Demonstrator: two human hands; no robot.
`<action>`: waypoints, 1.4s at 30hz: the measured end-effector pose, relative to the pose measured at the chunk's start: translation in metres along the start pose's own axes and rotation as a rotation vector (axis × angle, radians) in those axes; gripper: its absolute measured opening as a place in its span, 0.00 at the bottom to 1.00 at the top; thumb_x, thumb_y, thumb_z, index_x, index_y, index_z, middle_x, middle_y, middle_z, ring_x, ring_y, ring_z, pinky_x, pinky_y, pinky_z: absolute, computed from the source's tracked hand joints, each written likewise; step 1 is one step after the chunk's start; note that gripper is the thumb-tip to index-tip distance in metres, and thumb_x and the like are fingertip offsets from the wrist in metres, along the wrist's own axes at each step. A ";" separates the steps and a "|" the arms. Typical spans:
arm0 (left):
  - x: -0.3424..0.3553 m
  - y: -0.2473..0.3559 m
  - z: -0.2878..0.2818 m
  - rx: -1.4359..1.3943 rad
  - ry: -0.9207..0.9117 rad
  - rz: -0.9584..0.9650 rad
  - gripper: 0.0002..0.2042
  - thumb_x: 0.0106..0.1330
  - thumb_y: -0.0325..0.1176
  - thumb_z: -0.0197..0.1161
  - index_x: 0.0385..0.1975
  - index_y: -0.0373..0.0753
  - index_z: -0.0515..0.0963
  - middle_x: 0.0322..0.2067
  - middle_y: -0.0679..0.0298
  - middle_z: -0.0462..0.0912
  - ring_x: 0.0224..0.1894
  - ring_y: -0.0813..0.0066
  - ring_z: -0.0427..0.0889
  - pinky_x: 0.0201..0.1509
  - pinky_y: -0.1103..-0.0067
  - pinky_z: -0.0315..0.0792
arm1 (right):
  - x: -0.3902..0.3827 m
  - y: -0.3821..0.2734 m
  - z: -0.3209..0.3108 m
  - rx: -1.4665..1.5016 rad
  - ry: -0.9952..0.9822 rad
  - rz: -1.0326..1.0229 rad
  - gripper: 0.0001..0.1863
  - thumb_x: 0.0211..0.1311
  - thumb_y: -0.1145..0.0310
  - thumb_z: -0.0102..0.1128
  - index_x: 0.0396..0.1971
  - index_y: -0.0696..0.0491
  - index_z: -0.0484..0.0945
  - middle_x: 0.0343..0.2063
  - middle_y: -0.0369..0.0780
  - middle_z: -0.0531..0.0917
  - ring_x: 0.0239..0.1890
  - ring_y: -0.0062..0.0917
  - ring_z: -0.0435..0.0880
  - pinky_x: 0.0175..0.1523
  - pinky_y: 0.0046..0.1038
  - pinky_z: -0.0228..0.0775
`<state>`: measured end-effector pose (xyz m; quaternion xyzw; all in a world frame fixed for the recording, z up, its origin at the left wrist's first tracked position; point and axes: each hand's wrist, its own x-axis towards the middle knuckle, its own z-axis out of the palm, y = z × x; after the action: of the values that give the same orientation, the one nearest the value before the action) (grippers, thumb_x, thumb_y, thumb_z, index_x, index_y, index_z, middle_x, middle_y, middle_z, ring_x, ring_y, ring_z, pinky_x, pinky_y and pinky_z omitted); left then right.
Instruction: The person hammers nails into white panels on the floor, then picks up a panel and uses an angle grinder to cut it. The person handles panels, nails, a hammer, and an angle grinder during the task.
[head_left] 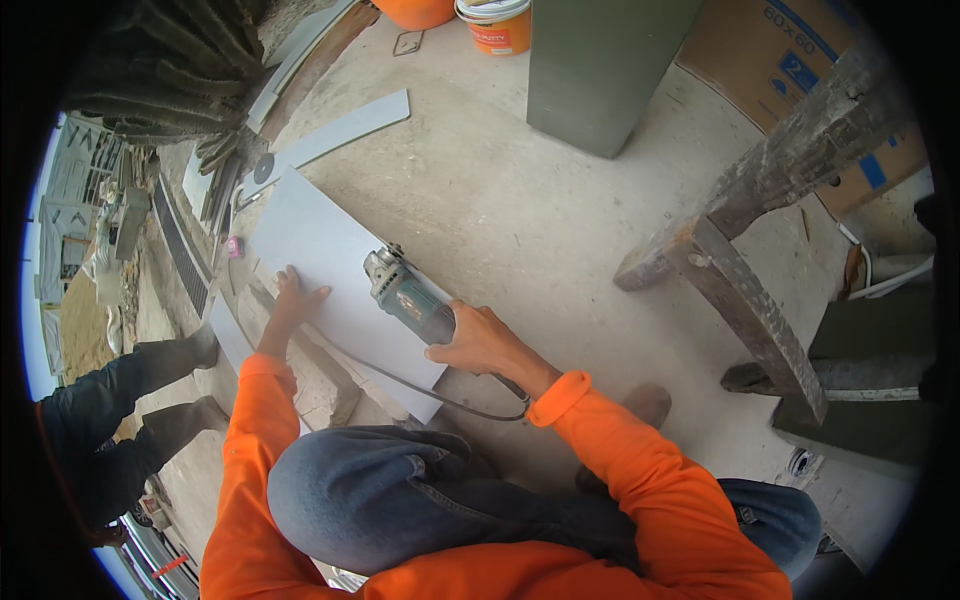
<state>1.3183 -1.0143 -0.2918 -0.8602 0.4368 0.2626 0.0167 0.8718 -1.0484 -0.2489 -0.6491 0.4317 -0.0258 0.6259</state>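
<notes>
A pale grey tile lies at an angle in front of me, propped at its near left side on a rough block. My left hand rests on the tile's left edge, fingers spread. In my right hand is a teal angle grinder, gripped round its body. The grinder's metal head lies over the tile's right edge; whether its disc touches the tile is hidden. Its dark cord loops back across the tile's near end to my right wrist.
A narrow tile strip, a black disc and a pink tape measure lie beyond and left. Another person's legs stand at left. A green pillar, an orange putty bucket, and a wooden trestle stand ahead and right.
</notes>
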 end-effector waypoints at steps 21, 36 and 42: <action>0.002 -0.005 0.002 0.021 0.027 0.010 0.65 0.59 0.62 0.74 0.80 0.25 0.40 0.80 0.30 0.36 0.85 0.43 0.35 0.86 0.62 0.41 | -0.024 0.016 -0.006 0.004 -0.022 0.019 0.50 0.49 0.54 0.72 0.67 0.71 0.68 0.33 0.56 0.88 0.30 0.39 0.90 0.37 0.36 0.83; -0.003 -0.002 0.002 0.018 0.028 0.008 0.64 0.60 0.63 0.73 0.80 0.24 0.39 0.80 0.30 0.36 0.85 0.44 0.35 0.86 0.63 0.40 | -0.038 0.027 -0.005 -0.008 -0.008 0.029 0.51 0.50 0.54 0.72 0.69 0.71 0.66 0.32 0.55 0.88 0.28 0.38 0.89 0.34 0.36 0.81; -0.004 0.000 0.002 0.012 0.025 -0.001 0.64 0.60 0.63 0.73 0.80 0.24 0.39 0.80 0.31 0.36 0.85 0.44 0.33 0.86 0.62 0.39 | -0.047 0.025 -0.010 0.005 -0.026 0.039 0.52 0.50 0.54 0.72 0.70 0.72 0.65 0.25 0.50 0.87 0.24 0.35 0.88 0.31 0.35 0.79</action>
<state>1.3158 -1.0106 -0.2914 -0.8635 0.4382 0.2492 0.0164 0.8230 -1.0247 -0.2436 -0.6392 0.4362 -0.0062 0.6334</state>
